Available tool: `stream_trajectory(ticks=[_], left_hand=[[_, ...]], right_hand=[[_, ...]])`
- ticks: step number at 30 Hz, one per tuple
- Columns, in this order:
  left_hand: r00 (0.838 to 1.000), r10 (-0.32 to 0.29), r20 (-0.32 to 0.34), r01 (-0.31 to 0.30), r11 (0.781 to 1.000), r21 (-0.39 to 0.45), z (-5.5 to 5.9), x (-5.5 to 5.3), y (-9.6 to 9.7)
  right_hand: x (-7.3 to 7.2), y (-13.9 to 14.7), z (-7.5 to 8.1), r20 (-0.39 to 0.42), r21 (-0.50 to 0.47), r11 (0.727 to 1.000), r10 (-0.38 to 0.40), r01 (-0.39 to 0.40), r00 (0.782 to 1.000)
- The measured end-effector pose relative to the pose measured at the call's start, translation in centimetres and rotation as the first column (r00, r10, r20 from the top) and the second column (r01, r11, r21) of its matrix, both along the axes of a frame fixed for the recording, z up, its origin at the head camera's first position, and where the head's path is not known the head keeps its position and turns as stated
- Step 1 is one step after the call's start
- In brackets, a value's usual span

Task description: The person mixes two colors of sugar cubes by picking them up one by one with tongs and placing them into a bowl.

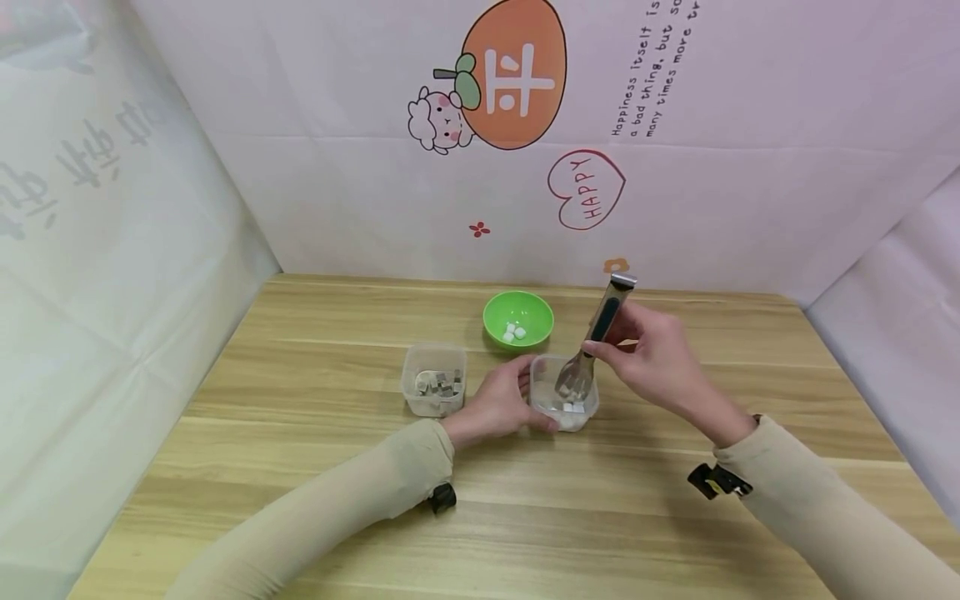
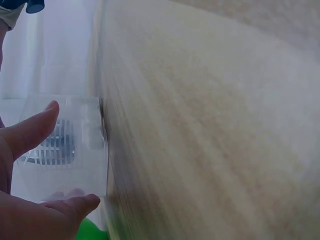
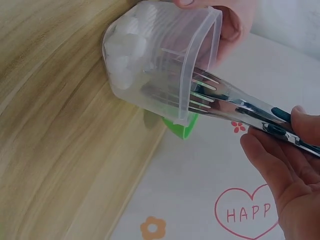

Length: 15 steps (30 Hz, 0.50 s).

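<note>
A clear plastic tub with white cubes at its bottom stands on the table. My left hand holds this tub from the left, thumb on the near side and fingers on the far side; the left wrist view shows its thumb along the wall. Metal tongs with dark handle grips are pinched in my right hand. Their slotted ends reach down inside the tub, above the white cubes in the right wrist view, with a gap between the two arms.
Just behind the tub is a green bowl holding a few white cubes. A second clear tub with several grey metallic cubes stands left of my left hand. A printed white cloth hangs behind the wooden table.
</note>
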<state>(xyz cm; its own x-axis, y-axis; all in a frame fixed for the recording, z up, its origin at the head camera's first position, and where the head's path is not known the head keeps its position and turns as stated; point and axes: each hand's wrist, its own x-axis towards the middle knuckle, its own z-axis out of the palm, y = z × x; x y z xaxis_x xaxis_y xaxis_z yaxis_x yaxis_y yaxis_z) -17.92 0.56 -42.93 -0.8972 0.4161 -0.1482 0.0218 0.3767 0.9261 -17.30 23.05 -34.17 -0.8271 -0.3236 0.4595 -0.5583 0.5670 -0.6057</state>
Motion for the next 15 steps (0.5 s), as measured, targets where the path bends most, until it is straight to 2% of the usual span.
stream_trajectory(ticks=[8,15], left_hand=[[1.000,-0.002,-0.010,0.002,1.000,-0.002,0.00,0.01,0.04],[1.000,-0.003,-0.018,0.003,1.000,0.004,-0.12,-0.02,0.03]], right_hand=[[-0.17,-0.27,-0.50,0.027,-0.001,1.000,0.028,-0.028,0.999],[-0.17,-0.54,-0.52,0.018,0.011,1.000,0.028,-0.029,0.999]])
